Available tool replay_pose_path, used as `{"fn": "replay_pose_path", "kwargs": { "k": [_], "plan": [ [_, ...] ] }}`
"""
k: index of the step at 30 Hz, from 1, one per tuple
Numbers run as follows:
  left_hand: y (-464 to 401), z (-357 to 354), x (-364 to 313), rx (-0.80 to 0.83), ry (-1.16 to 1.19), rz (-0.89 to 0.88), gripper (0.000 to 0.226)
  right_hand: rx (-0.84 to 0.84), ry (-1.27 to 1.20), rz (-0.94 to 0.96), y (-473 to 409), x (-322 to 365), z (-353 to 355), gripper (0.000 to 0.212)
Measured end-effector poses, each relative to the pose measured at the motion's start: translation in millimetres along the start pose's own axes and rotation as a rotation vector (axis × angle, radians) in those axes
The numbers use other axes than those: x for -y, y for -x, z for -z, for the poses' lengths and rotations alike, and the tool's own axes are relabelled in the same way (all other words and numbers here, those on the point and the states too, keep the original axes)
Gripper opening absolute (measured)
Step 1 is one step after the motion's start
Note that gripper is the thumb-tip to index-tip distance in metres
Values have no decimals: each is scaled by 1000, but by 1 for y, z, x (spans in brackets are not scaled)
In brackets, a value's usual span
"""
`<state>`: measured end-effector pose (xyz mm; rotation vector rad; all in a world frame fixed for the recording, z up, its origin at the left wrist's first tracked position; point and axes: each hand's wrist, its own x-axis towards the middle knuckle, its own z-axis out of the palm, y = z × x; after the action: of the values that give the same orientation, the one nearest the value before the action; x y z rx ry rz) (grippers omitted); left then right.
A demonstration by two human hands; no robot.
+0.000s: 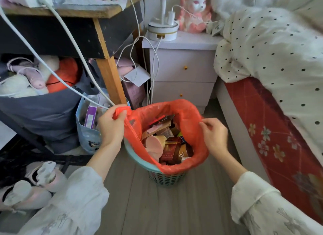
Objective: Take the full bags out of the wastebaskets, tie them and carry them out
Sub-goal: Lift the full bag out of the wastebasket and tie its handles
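Note:
A red plastic bag (185, 115) full of wrappers and cartons sits in a teal mesh wastebasket (164, 179) on the grey floor. My left hand (111, 124) is shut on the bag's left handle, bunched and lifted above the rim. At the bag's right edge my right hand (214, 135) pinches the plastic with its fingertips. The far edge of the bag stands up free of the basket; the near edge still folds over the rim.
A wooden desk (104, 59) with hanging white cables stands at the left, over a grey bin of plush toys (43, 108) and a blue paper bag (87, 129). A nightstand (183, 73) is behind, a bed (262, 112) at the right, slippers (35, 187) at the lower left.

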<state>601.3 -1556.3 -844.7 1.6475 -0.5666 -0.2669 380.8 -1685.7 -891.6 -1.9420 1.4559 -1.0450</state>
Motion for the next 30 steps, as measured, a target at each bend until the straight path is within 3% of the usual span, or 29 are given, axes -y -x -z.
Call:
{"fn": "replay_pose_path", "kwargs": {
  "k": [2, 4, 9, 13, 16, 20, 23, 25, 27, 30],
  "plan": [
    [6, -7, -10, 62, 14, -118, 23, -16, 82, 247, 10, 5, -3, 11],
    [13, -11, -12, 107, -6, -191, 23, -10, 147, 356, 17, -1, -4, 10],
    [17, -14, -5, 190, 7, -216, 23, 218, 11, 51, 21, -22, 5, 19],
    [24, -29, 0, 381, -70, -329, 23, 382, 92, 92, 36, -27, 1, 24],
    [38, -55, 7, 580, -355, -504, 33, 369, 144, 161, 48, -31, 4, 26],
    [54, -87, 21, 858, -958, -903, 64, 205, 0, 166, 51, -42, 22, 24],
    [58, -105, 29, 970, -1133, -1084, 72, 101, -128, 17, 49, -45, 34, 24],
    [56, -111, 36, 923, -1125, -1222, 66, 14, -150, -129, 40, -48, 36, 23],
    [56, -111, 44, 882, -1154, -1253, 54, 11, -178, -419, 26, -54, 34, 33],
    [57, -109, 54, 812, -1081, -1211, 49, 251, -536, -1013, 9, -62, 29, 61]
  ]
}}
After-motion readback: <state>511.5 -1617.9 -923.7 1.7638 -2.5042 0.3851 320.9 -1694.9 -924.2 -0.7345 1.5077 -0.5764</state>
